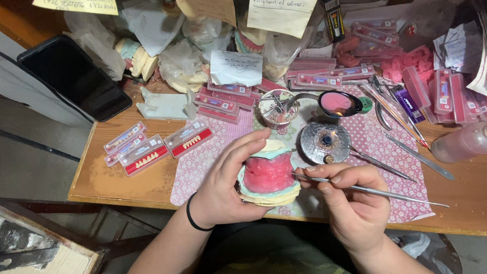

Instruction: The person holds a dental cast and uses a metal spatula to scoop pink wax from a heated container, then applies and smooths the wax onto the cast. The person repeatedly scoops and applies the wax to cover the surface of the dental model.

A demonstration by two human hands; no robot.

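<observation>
Head view | wooden bench [114, 174] cluttered, pink dotted mat [376, 155] at centre | left hand [224, 180] clasps pink wax model [269, 174] over near edge | right hand [351, 198] pinches metal wax tool [374, 191], tip touching model | phone [74, 78] far left, tooth cards [142, 154] left

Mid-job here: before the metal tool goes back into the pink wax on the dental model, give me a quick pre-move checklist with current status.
1. Left hand grips the dental model firmly, thumb over its top: ok.
2. Right hand holds the metal tool between the fingers like a pen: ok.
3. Tool tip meets the pink wax at the model's right side: ok.
4. Model held over the pink patterned mat, not over the bench edge: ok.
5. Spoon of pink wax within easy reach behind the model: ok.
6. Wax soft enough to carve: cannot tell.
</observation>
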